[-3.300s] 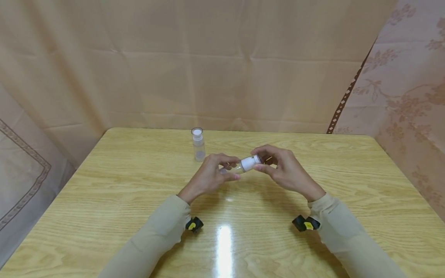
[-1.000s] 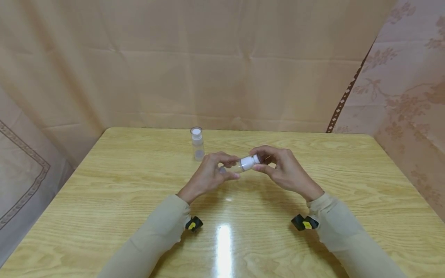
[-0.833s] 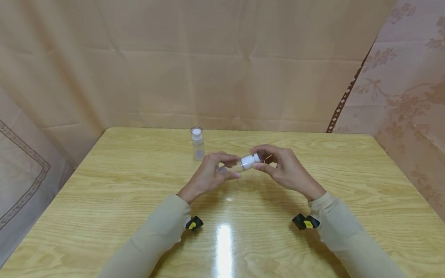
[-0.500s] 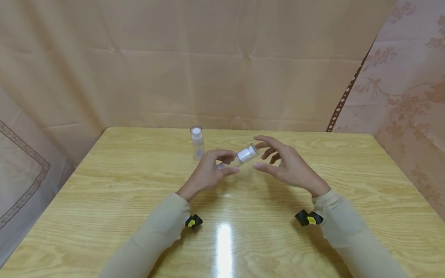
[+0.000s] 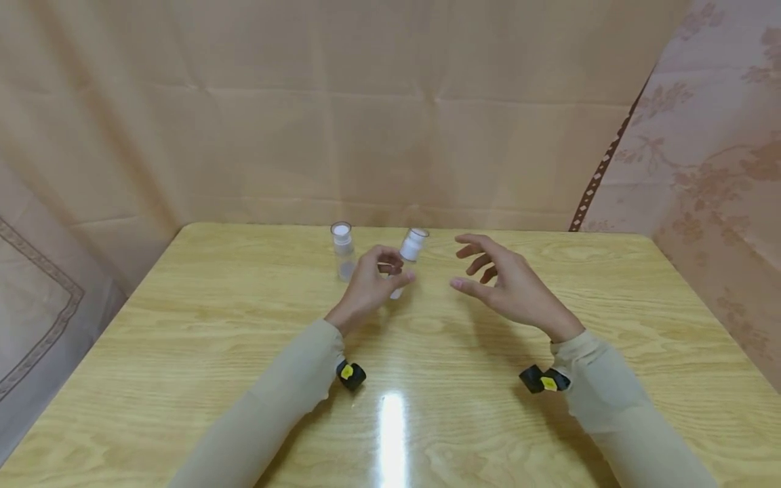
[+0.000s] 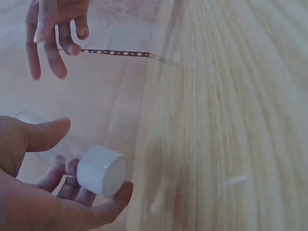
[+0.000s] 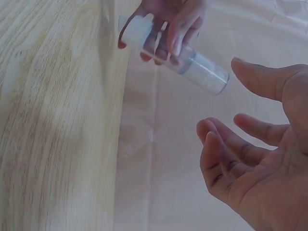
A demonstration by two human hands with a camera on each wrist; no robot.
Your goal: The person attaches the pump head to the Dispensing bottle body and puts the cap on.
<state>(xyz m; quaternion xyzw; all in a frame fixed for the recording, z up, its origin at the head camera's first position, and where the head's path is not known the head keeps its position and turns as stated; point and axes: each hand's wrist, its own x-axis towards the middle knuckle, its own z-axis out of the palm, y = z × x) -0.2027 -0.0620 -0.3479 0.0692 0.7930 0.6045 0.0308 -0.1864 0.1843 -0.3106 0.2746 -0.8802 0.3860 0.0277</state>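
Note:
My left hand grips a small clear bottle with a white neck under a clear cap, tilted with its capped end up and away. In the left wrist view, the bottle's white base shows beyond the curled fingers. The right wrist view shows the clear cap apart from my right hand. That hand hovers to the right, fingers loosely bent, holding nothing. A similar capped bottle stands upright on the table just behind my left hand, its lower part partly hidden.
The wood-grain table stretches under both arms. A beige curtain hangs behind its far edge, with patterned cloth on the right. Each wrist wears a small black camera with a yellow mark.
My right hand has let go of the bottle's capped end and drawn back rightward, its fingers spreading. My left hand has tipped the bottle more upright and moved it slightly left and away.

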